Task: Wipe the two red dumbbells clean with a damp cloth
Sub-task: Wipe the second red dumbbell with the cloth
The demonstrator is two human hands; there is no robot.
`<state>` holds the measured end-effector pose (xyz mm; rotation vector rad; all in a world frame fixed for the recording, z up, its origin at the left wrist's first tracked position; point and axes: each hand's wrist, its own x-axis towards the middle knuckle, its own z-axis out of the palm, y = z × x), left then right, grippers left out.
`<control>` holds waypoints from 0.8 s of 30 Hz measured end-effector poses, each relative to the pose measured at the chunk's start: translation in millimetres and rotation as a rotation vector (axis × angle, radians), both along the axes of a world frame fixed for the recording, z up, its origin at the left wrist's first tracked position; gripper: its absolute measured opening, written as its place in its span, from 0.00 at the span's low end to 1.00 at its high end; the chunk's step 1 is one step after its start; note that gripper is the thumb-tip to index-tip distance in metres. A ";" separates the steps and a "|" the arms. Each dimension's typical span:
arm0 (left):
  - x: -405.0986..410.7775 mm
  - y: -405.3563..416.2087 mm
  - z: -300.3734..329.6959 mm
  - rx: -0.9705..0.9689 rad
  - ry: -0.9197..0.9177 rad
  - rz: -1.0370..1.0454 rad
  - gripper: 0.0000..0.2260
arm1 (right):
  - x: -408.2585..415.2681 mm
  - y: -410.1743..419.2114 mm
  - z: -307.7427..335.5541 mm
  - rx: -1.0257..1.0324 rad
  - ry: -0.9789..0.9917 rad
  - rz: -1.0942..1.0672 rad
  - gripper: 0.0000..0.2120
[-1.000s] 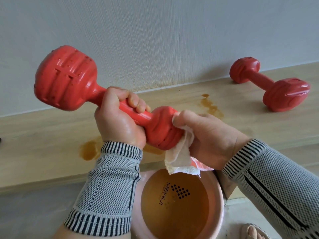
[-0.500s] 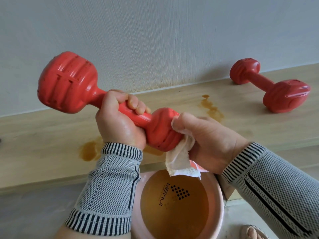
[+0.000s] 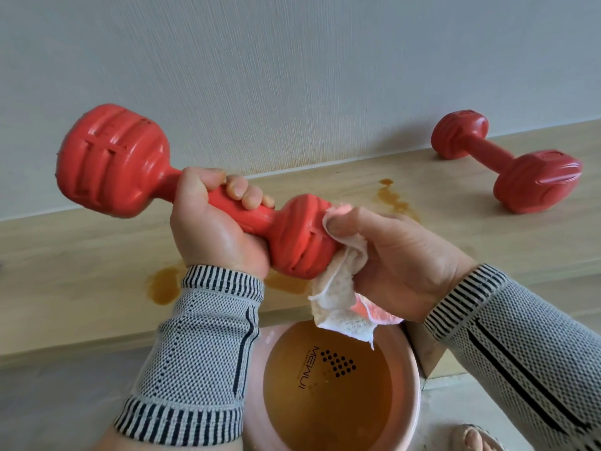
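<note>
My left hand (image 3: 214, 229) grips the handle of a red dumbbell (image 3: 110, 157), held in the air and tilted down to the right. My right hand (image 3: 396, 255) presses a damp white and pink cloth (image 3: 338, 288) against the dumbbell's lower right head, with the thumb on top of the cloth. The cloth's loose end hangs over a basin. A second red dumbbell (image 3: 507, 164) lies on the wooden ledge at the far right, near the wall.
A pink basin (image 3: 413, 402) of brownish water sits directly below my hands. Brown puddles (image 3: 162, 284) stain the wooden ledge (image 3: 65, 271). A pale wall rises behind it. A toe shows at the bottom right.
The held dumbbell has dropped slightly and tilted flatter. My right hand with the cloth has shifted a little up and over the lower head.
</note>
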<state>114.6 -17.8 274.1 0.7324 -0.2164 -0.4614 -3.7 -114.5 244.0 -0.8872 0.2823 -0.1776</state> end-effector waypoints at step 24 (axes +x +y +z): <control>-3.3 -12.6 -5.7 0.079 0.095 0.308 0.08 | 7.4 10.2 -2.2 -0.282 0.090 -0.262 0.20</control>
